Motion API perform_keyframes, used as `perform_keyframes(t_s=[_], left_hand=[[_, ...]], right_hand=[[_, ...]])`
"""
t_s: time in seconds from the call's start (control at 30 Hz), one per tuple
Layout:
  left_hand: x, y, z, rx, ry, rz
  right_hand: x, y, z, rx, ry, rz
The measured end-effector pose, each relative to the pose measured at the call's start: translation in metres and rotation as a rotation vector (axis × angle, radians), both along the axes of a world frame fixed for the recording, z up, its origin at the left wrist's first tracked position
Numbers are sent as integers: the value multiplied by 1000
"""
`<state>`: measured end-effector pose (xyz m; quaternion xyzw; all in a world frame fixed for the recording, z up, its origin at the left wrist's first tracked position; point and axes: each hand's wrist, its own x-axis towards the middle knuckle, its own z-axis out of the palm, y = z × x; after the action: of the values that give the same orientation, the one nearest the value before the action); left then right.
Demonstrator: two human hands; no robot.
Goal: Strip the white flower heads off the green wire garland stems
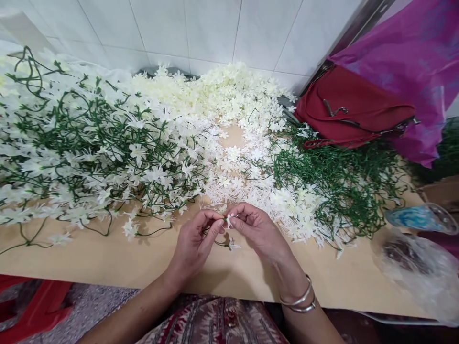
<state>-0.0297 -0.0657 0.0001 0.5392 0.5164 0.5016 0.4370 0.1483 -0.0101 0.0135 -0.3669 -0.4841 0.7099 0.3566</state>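
Note:
Near the table's front edge, my left hand [196, 239] pinches a green stem end between thumb and index finger. My right hand [258, 230], with two bangles on the wrist, meets it from the right and pinches a small white flower [229, 220] at the stem's tip. Another white flower [234, 245] hangs just below my fingers. A big heap of white flowers on green stems [118, 148] spreads to the left. Beyond my hands lie loose white blossoms and thin white stamens [233, 188]. Bare green stems [322, 177] form a tangled pile to the right.
Cream blossoms [229, 86] are heaped against the tiled wall [208, 28]. A red bag [355, 105] and purple cloth [405, 62] sit at the back right. A blue-patterned cup [421, 218] and clear plastic bag [419, 272] are at the right. A red stool [46, 301] stands at lower left.

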Motion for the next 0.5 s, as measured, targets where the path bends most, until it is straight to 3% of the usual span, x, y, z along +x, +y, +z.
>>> perform_keyframes(t_s=[0.5], left_hand=[[-1,3,5,-113,-163,-21]], right_hand=[[-10,-4,-2,52,-25,-86]])
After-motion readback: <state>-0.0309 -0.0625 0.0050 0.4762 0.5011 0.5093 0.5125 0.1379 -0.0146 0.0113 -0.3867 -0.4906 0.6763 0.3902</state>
